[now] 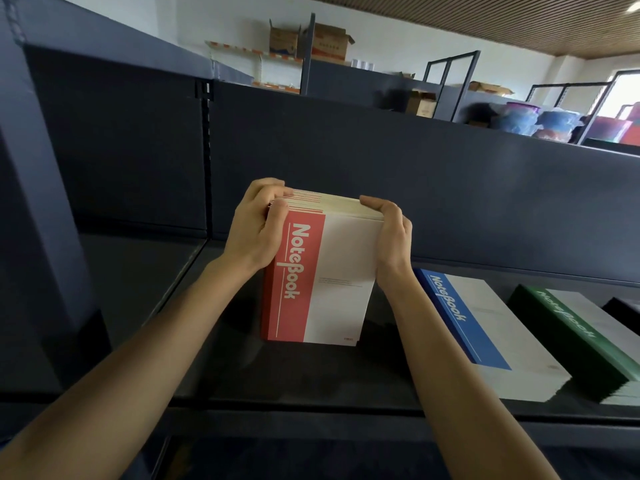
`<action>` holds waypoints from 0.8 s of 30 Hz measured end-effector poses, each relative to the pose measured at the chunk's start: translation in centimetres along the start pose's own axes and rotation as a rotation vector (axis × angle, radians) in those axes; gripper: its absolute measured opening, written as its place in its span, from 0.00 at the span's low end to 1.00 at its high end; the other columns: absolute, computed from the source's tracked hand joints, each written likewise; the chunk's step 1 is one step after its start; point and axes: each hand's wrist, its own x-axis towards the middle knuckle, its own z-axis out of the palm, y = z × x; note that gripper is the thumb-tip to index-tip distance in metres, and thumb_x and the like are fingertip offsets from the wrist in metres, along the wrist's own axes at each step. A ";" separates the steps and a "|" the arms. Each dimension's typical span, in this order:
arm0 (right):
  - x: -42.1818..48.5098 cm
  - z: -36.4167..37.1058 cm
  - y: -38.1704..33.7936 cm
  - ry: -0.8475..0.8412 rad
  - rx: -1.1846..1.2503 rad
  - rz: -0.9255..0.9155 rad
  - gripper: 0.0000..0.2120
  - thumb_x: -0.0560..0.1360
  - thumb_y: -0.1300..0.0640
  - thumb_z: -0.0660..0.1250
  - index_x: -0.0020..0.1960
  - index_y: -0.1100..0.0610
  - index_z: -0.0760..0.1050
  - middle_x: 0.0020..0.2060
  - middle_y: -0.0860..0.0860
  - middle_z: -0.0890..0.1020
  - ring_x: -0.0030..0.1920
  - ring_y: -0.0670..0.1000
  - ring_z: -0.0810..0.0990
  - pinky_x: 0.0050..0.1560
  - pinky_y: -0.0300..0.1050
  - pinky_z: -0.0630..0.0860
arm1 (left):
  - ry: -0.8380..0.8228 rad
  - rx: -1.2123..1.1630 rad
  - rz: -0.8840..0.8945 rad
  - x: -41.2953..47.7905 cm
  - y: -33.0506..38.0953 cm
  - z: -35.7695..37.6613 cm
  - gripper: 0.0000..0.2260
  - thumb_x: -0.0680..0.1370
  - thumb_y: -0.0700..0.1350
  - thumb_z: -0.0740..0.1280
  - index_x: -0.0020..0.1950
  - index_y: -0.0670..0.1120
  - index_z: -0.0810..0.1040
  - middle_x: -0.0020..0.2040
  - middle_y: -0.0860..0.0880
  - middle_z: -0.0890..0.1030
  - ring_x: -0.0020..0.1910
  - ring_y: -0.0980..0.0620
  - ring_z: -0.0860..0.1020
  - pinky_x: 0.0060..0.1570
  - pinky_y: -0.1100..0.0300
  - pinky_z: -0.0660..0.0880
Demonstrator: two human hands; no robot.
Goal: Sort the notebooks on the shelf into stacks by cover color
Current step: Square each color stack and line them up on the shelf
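Note:
A bundle of red-and-white notebooks (332, 271) stands on end on the dark shelf (311, 375), front cover facing me. My left hand (256, 230) grips its upper left corner at the red spines, fingers curled over the top. My right hand (391, 233) grips the upper right edge, fingers over the page edges. To the right a stack of blue-and-white notebooks (485, 327) lies flat on the shelf. Beyond it lies a stack of green-and-white notebooks (588, 330). A black cover (627, 308) shows at the far right edge.
The shelf's dark back panel (346, 161) rises behind the notebooks, with an upright post (207, 150) at the left. Cardboard boxes (311, 41) and wrapped coloured tubs (540, 121) sit on shelving farther back.

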 end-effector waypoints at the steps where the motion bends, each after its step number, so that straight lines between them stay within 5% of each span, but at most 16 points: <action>1: 0.0 0.0 0.1 -0.018 0.000 0.004 0.10 0.79 0.52 0.56 0.45 0.47 0.76 0.46 0.50 0.79 0.40 0.49 0.79 0.34 0.40 0.76 | -0.004 0.000 -0.017 0.1 0.1 0.0 0.29 0.74 0.60 0.50 0.59 0.39 0.75 0.65 0.46 0.71 0.48 0.68 0.70 0.43 0.84 0.64; 4: -0.1 -0.3 0.2 -0.108 0.038 0.011 0.17 0.82 0.47 0.47 0.58 0.47 0.74 0.54 0.50 0.78 0.42 0.49 0.80 0.35 0.40 0.77 | -0.031 -0.068 -0.097 0.0 0.2 0.4 0.26 0.75 0.55 0.50 0.64 0.41 0.73 0.69 0.47 0.69 0.56 0.63 0.70 0.48 0.81 0.65; 6: 0.0 -0.6 0.5 -0.192 0.098 0.018 0.24 0.82 0.44 0.39 0.72 0.47 0.61 0.64 0.48 0.72 0.53 0.52 0.80 0.40 0.39 0.79 | -0.094 -0.300 -0.209 -0.4 0.5 0.8 0.29 0.75 0.58 0.50 0.72 0.46 0.63 0.70 0.49 0.68 0.61 0.57 0.72 0.55 0.71 0.70; 9: 0.2 -0.8 0.9 -0.256 0.130 0.048 0.27 0.80 0.40 0.35 0.77 0.46 0.46 0.74 0.48 0.60 0.65 0.55 0.72 0.47 0.41 0.79 | -0.103 -0.519 -0.317 -0.9 0.6 1.3 0.26 0.82 0.57 0.48 0.78 0.49 0.49 0.60 0.51 0.76 0.50 0.57 0.79 0.48 0.65 0.78; 11: 0.4 -0.8 1.0 -0.272 0.111 0.067 0.28 0.79 0.40 0.35 0.77 0.46 0.45 0.75 0.47 0.59 0.65 0.54 0.72 0.48 0.42 0.78 | -0.081 -0.583 -0.333 -1.0 0.6 1.3 0.27 0.81 0.60 0.47 0.77 0.51 0.52 0.52 0.57 0.78 0.45 0.60 0.81 0.50 0.61 0.79; 14: 0.7 -0.7 1.0 -0.262 0.100 0.085 0.28 0.79 0.40 0.35 0.77 0.47 0.46 0.75 0.48 0.60 0.65 0.55 0.73 0.48 0.43 0.78 | -0.104 -0.608 -0.306 -1.1 0.9 1.0 0.40 0.57 0.81 0.57 0.63 0.60 0.66 0.44 0.63 0.82 0.45 0.60 0.82 0.44 0.63 0.80; 16: 0.9 -0.7 1.3 -0.260 0.110 0.087 0.28 0.80 0.40 0.35 0.77 0.47 0.47 0.74 0.49 0.61 0.65 0.55 0.72 0.50 0.44 0.77 | -0.138 -0.608 -0.306 -1.1 0.7 1.0 0.41 0.51 0.82 0.59 0.56 0.61 0.69 0.43 0.64 0.83 0.45 0.61 0.82 0.40 0.67 0.78; 20: 1.0 -0.9 1.5 -0.277 0.112 0.073 0.28 0.80 0.40 0.36 0.77 0.49 0.49 0.73 0.51 0.64 0.63 0.54 0.74 0.52 0.44 0.77 | -0.144 -0.577 -0.309 -1.1 0.4 1.1 0.40 0.54 0.82 0.58 0.56 0.57 0.72 0.47 0.58 0.82 0.46 0.57 0.83 0.42 0.63 0.79; 24: 1.0 -1.1 1.9 -0.286 0.127 0.049 0.28 0.80 0.41 0.35 0.77 0.50 0.48 0.73 0.51 0.64 0.64 0.54 0.73 0.58 0.48 0.75 | -0.112 -0.579 -0.353 -1.2 0.4 1.3 0.28 0.79 0.64 0.46 0.65 0.46 0.71 0.48 0.54 0.81 0.42 0.60 0.82 0.42 0.61 0.80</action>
